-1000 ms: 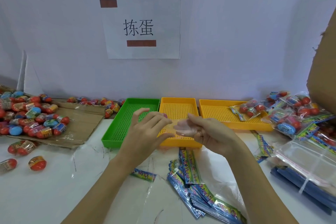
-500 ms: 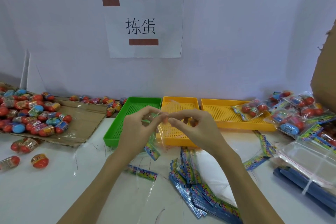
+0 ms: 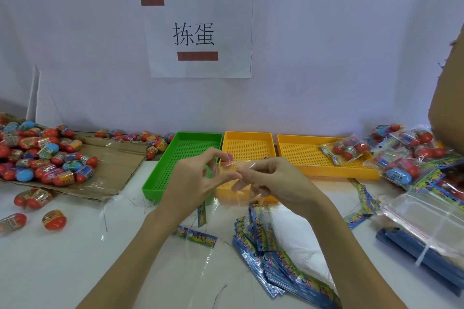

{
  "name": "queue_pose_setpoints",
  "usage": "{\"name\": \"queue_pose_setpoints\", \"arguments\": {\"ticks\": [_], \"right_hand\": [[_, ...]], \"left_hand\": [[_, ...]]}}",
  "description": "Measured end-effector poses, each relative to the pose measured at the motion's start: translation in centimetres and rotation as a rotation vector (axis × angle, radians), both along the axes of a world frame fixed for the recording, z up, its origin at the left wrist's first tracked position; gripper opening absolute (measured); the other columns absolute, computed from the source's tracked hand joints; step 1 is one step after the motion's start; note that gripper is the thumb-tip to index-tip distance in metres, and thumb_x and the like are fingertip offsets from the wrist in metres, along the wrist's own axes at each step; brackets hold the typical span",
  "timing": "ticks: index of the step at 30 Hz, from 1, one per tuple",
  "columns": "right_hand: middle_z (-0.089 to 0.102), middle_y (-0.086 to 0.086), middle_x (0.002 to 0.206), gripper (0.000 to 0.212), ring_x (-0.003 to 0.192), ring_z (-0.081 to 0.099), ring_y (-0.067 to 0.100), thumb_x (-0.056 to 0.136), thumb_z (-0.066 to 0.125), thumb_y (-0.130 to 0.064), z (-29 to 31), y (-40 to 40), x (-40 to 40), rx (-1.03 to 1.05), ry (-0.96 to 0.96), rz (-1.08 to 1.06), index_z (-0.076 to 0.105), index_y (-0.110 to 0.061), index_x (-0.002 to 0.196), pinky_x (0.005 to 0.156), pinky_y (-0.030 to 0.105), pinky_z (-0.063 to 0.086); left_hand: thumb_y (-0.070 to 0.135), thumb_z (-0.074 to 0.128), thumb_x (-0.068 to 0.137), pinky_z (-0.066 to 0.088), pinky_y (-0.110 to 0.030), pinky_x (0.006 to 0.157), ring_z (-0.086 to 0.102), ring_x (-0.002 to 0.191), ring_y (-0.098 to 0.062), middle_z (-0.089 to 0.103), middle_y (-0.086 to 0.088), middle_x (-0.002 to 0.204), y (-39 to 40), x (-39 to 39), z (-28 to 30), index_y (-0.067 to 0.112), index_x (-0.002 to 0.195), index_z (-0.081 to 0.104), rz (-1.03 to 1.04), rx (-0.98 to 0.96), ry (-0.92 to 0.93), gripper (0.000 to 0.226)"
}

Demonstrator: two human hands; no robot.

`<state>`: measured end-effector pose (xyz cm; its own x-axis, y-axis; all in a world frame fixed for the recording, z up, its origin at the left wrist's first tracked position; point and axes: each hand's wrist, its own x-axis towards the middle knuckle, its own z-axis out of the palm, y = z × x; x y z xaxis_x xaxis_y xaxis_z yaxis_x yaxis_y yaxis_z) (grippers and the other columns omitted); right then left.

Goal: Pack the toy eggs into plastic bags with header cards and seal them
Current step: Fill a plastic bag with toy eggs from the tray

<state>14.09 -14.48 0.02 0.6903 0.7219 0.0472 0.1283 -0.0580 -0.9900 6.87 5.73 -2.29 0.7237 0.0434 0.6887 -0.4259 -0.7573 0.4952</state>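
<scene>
A stack of header cards [image 3: 273, 256] is spread nearest, just in front of the yellow tray [image 3: 247, 150]. Above that tray's near edge a clear bag [image 3: 231, 170] is held up, pinched by the left hand [image 3: 198, 178] and the right hand [image 3: 273, 180], fingers curled; its mouth seems to be parted. Loose eggs [image 3: 45, 155] are heaped far left of the tray, packed bags [image 3: 411, 155] far right.

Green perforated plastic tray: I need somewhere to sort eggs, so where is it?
In the head view the green perforated plastic tray sits left of centre, beside the middle yellow tray, partly behind the left hand.
</scene>
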Motion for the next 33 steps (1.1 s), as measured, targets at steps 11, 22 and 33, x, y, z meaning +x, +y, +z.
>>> {"name": "queue_pose_setpoints", "arguments": {"ticks": [11, 22, 33], "right_hand": [[0.078, 0.014, 0.110, 0.031, 0.095, 0.076, 0.028, 0.088, 0.076, -0.036, -0.1, -0.1, 0.5, 0.316, 0.105, -0.208, 0.081, -0.014, 0.109, 0.074, 0.024, 0.060], [0.067, 0.025, 0.131, 0.028, 0.124, 0.065, 0.039, 0.096, 0.071, -0.016, -0.2, -0.9, 1.4, 0.237, 0.469, 0.133, 0.074, 0.004, 0.116, 0.098, 0.038, 0.058], [0.080, 0.001, 0.099, 0.021, 0.096, 0.076, 0.014, 0.103, 0.064, -0.024, -0.9, 1.8, -0.4, 0.021, -0.311, -0.147, 0.075, -0.009, 0.113, 0.092, 0.038, 0.061]], "left_hand": [[0.043, 0.089, 0.068, 0.061, -0.023, 0.071, 0.079, 0.087, -0.024, 0.076, 0.015, 0.111, 1.2, 0.0, 1.2, 0.026, 0.127, 0.063, -0.219, -0.705, 0.373, 0.067], [0.023, 0.086, 0.076, 0.059, -0.024, 0.068, 0.072, 0.075, -0.017, 0.074, -0.002, 0.092, 1.1, 0.5, 0.4, 0.029, 0.133, 0.061, -0.249, -0.705, 0.276, 0.063], [0.067, 0.073, 0.079, 0.034, -0.042, 0.110, 0.047, 0.132, -0.015, 0.056, 0.006, 0.141, 0.9, 0.7, -0.5, 0.026, 0.145, 0.057, -0.004, 0.319, 0.059, 0.079]]}}
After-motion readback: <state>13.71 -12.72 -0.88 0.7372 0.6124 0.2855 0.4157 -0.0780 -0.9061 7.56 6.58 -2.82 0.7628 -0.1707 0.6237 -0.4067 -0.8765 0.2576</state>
